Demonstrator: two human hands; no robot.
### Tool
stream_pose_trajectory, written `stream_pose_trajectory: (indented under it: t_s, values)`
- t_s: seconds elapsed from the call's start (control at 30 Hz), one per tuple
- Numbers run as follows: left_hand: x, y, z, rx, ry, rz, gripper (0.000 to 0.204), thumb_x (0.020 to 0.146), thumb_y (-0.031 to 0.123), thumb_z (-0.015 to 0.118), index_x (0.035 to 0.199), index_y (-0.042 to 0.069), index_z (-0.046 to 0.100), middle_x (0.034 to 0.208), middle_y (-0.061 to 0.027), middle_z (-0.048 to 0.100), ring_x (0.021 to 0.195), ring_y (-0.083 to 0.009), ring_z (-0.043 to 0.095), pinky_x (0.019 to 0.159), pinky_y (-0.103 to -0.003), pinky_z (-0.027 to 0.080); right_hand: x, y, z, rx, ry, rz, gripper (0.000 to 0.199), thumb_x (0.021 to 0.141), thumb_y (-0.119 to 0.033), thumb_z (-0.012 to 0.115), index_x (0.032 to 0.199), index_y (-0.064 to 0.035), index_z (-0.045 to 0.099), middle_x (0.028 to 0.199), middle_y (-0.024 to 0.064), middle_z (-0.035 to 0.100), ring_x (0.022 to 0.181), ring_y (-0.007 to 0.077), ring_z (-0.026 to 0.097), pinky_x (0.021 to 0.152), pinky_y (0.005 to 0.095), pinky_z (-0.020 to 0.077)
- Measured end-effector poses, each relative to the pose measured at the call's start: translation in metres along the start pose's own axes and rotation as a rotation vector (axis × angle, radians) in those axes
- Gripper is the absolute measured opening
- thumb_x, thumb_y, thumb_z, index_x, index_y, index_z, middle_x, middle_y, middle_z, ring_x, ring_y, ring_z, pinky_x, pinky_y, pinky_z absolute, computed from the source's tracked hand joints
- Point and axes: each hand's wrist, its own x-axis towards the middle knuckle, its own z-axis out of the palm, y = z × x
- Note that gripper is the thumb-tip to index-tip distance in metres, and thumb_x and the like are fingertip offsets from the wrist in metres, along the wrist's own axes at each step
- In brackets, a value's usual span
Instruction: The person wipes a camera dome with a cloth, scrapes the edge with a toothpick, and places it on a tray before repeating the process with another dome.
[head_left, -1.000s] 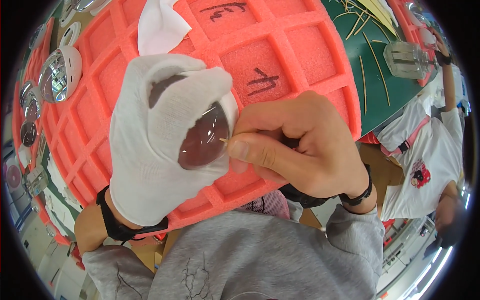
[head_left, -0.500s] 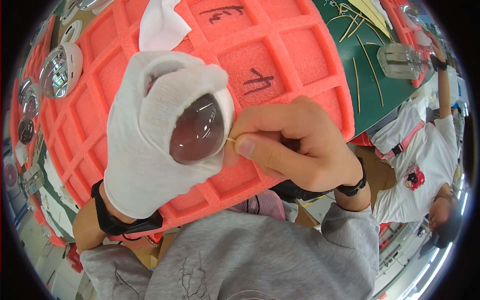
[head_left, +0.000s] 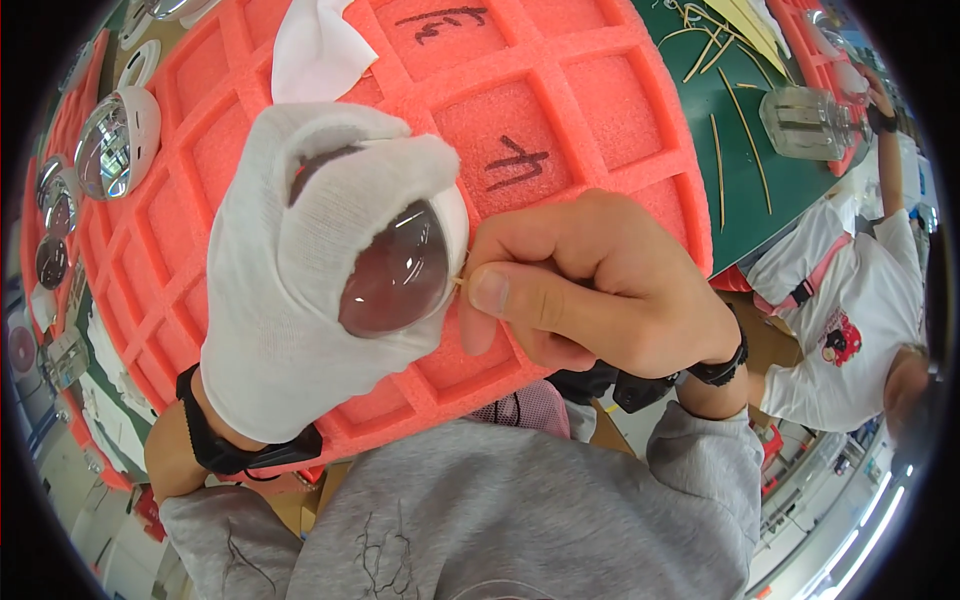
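My left hand (head_left: 270,300), in a white glove, is closed around a glossy dark dome cover (head_left: 400,275) with a white rim. The dome faces up, and the gloved fingers hide its upper left part. Bare, my right hand (head_left: 610,285) pinches a thin wooden stick (head_left: 458,281) between thumb and forefinger. Only a short end of the stick shows, against the rim on the dome's right side. Below both hands lies a pink foam tray (head_left: 547,75) with square compartments.
A white cloth (head_left: 318,50) lies on the tray's far part. At left sit several domes, one with a white housing (head_left: 120,143). Loose sticks (head_left: 747,140) and a clear glass bottle (head_left: 800,123) are on the green table (head_left: 738,235). A person in white (head_left: 835,310) is at right.
Both hands keep their grip, with the stick's end still at the dome's rim. The dome has shifted very slightly. The person at right has moved a little.
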Motion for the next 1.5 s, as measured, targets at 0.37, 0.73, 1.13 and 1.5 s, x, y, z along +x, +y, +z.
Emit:
stream_pose_trajectory:
  t_s: [0.37,0.73,1.13,1.5]
  values:
    - [0.000,-0.003,-0.004,-0.041,-0.019,0.027,0.069,0.062,-0.001,0.086,0.125,0.009,0.060,0.120,-0.0149,0.060,0.103,-0.0284,0.063,0.086,-0.035,0.052,0.002,-0.002,0.001,0.030,-0.010,0.062,0.031,0.107,-0.019,0.056,0.090,0.0055,0.066,0.056,0.0005,0.054,0.047,0.0041,0.045,0.045,0.0226,0.0321]
    - [-0.002,-0.009,-0.003,-0.119,-0.029,-0.011,0.071,0.060,-0.005,0.082,0.125,0.009,0.060,0.120,-0.0145,0.059,0.103,-0.0285,0.062,0.086,-0.036,0.052,0.004,-0.007,0.005,-0.052,0.090,0.047,0.027,0.106,-0.018,0.060,0.091,0.0039,0.064,0.060,0.0021,0.059,0.048,0.0034,0.047,0.044,0.0211,0.0300]
    - [-0.001,-0.007,-0.005,-0.157,-0.030,0.002,0.069,0.061,-0.006,0.083,0.125,0.009,0.060,0.118,-0.0126,0.059,0.101,-0.0251,0.064,0.084,-0.033,0.053,0.000,-0.002,0.011,-0.062,0.129,-0.094,0.025,0.106,-0.013,0.056,0.091,0.0052,0.064,0.062,0.0015,0.057,0.048,0.0048,0.046,0.043,0.0225,0.0301]
    - [-0.002,-0.003,-0.004,-0.165,-0.025,-0.055,0.067,0.061,-0.005,0.084,0.123,0.008,0.061,0.116,-0.0097,0.058,0.102,-0.0237,0.064,0.087,-0.033,0.053,-0.002,0.000,0.010,-0.073,0.137,-0.072,0.025,0.107,-0.012,0.054,0.091,0.0055,0.064,0.059,0.0004,0.053,0.047,0.0046,0.044,0.044,0.0227,0.0288]
